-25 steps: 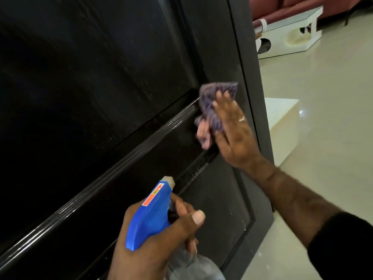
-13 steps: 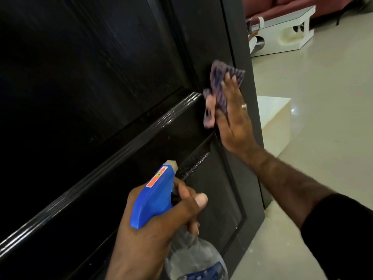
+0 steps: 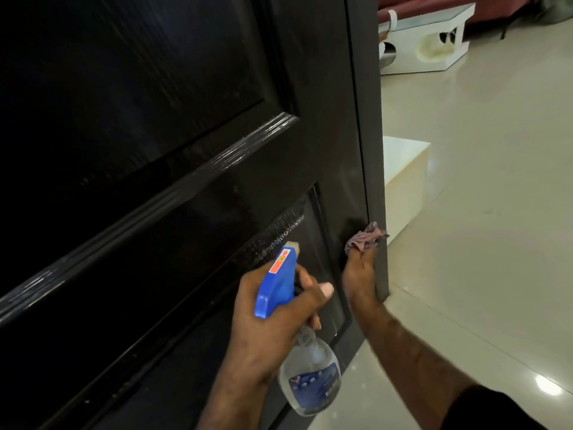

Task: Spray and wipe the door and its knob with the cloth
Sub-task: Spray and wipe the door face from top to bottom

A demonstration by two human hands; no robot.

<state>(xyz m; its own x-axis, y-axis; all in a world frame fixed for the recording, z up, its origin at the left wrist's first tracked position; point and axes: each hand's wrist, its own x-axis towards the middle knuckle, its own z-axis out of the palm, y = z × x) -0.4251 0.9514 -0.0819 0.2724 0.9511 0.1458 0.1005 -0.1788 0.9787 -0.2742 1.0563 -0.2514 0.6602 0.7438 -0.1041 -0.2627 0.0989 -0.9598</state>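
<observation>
The right hand presses the purple cloth flat against the black door by its outer edge, to wipe it; the left hand grips the spray bottle, nozzle aimed at the door, ready.

A tall black door fills the left and centre of the view, its flat face blocking any reach to the left, with raised panel mouldings crossing it diagonally. Low against its right edge, the right hand presses a cloth, while the left hand holds a spray bottle just in front of the lower panel, crowding that corner. To the right, open tiled floor gives free passage, broken by a white block just behind the door's edge and a white low table farther back.
</observation>
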